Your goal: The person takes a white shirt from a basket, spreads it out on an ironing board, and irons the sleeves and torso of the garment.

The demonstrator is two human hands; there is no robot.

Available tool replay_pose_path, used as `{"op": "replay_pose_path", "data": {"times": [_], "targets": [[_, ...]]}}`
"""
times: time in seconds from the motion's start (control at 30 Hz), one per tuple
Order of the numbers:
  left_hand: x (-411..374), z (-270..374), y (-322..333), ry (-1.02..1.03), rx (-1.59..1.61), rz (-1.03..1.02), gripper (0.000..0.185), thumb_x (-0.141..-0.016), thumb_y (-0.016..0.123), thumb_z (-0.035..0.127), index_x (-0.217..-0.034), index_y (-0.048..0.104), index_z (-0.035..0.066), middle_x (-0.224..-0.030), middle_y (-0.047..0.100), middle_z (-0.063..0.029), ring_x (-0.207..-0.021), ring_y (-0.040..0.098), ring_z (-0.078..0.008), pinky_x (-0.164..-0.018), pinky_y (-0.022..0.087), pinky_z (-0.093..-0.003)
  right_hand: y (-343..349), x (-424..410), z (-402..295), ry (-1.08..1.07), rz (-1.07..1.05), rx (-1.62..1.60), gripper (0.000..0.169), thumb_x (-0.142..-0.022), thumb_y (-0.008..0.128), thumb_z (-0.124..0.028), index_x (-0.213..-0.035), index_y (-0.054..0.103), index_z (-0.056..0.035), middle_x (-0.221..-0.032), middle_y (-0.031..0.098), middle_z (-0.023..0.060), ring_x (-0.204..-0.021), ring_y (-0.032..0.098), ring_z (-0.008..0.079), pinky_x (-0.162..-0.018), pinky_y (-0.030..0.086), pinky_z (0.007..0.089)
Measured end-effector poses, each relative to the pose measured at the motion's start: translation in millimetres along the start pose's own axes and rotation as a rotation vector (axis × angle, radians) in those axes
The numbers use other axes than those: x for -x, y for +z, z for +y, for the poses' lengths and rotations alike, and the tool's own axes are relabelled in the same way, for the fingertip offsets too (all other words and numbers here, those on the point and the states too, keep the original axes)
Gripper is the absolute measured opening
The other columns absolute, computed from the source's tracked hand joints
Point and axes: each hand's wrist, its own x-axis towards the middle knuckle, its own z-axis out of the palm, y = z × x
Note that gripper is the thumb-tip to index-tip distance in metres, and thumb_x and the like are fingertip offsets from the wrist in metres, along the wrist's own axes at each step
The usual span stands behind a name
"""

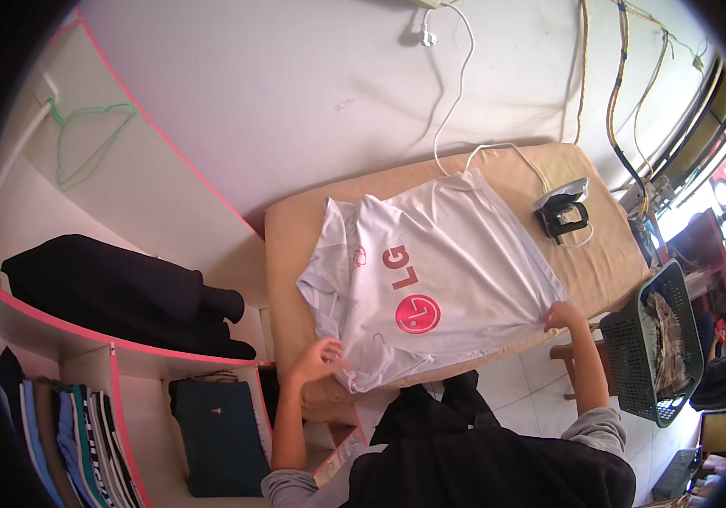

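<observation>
A white jersey (458, 254) with a red logo lies spread, with creases, on a padded ironing surface covered in tan cloth (598, 267). My right hand (564, 316) pinches the jersey's lower hem at its near corner. At the shoulder and sleeve end, my left hand (325, 360) rests on or just over the fabric with its fingers curled; whether it grips the cloth is unclear. Beyond the hem, a clothes iron (561, 213) stands on the tan cloth at the right, its white cord running back towards the wall.
Shelves with pink edging (115, 381) at the left hold folded clothes and a dark garment (115, 292). A green wire hanger (93, 143) hangs above. At the right, a dark plastic basket (630, 362) holds clothes beside a wooden stool (566, 362). Another person sits at the far right.
</observation>
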Motion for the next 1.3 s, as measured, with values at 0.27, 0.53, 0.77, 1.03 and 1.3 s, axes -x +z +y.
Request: {"op": "replay_pose_path", "data": {"times": [0.27, 0.53, 0.77, 1.03, 1.3], "targets": [[-72, -34, -5, 0.145, -0.504, 0.963, 0.042, -0.079, 0.068, 0.016, -0.116, 0.051, 0.005, -0.105, 0.061, -0.0165, -0.099, 0.058, -0.0352, -0.086, 0.045, -0.0411, 9, -16, -51, 0.032, 0.564, -0.325, 0.051, -0.075, 0.068, -0.034, -0.116, 0.055, -0.0085, -0.111, 0.057, 0.0169, -0.096, 0.059, 0.0328, -0.082, 0.048, 0.0424], [-21, -82, -47, -0.208, -0.278, 0.916, 0.064, -0.071, 0.072, 0.014, -0.127, 0.041, 0.008, -0.114, 0.055, -0.0218, -0.108, 0.052, -0.0382, -0.093, 0.041, -0.0417, 7, -11, -33, 0.164, 0.511, -0.170, 0.049, -0.081, 0.061, -0.037, -0.122, 0.053, -0.0114, -0.104, 0.061, 0.0172, -0.099, 0.059, 0.0358, -0.083, 0.048, 0.0455], [-85, -32, -51, 0.063, -0.471, 1.019, 0.066, -0.074, 0.071, 0.014, -0.130, 0.036, 0.002, -0.124, 0.042, -0.0226, -0.105, 0.051, -0.0358, -0.090, 0.044, -0.0398, -48, -75, -93, 0.017, 0.405, -0.006, 0.041, -0.078, 0.063, -0.034, -0.111, 0.058, -0.0105, -0.102, 0.063, 0.0143, -0.099, 0.060, 0.0324, -0.083, 0.048, 0.0441], [-255, 22, -95, 0.007, -0.412, 0.711, 0.053, -0.082, 0.064, 0.018, -0.126, 0.042, -0.001, -0.137, 0.036, -0.0223, -0.116, 0.048, -0.0347, -0.093, 0.044, -0.0366, -106, -250, -171, -0.224, 0.571, -0.382, 0.060, -0.077, 0.066, -0.029, -0.129, 0.045, -0.0065, -0.103, 0.061, 0.0182, -0.100, 0.058, 0.0314, -0.086, 0.045, 0.0425], [-329, 46, -119, -0.377, -0.732, 0.487, 0.056, -0.081, 0.067, 0.029, -0.125, 0.047, 0.001, -0.124, 0.051, -0.0243, -0.112, 0.053, -0.0338, -0.093, 0.045, -0.0388, -139, -302, -165, -0.020, 0.441, -0.436, 0.055, -0.080, 0.063, -0.026, -0.125, 0.040, -0.0039, -0.088, 0.066, 0.0166, -0.077, 0.065, 0.0316, -0.068, 0.051, 0.0416]]}}
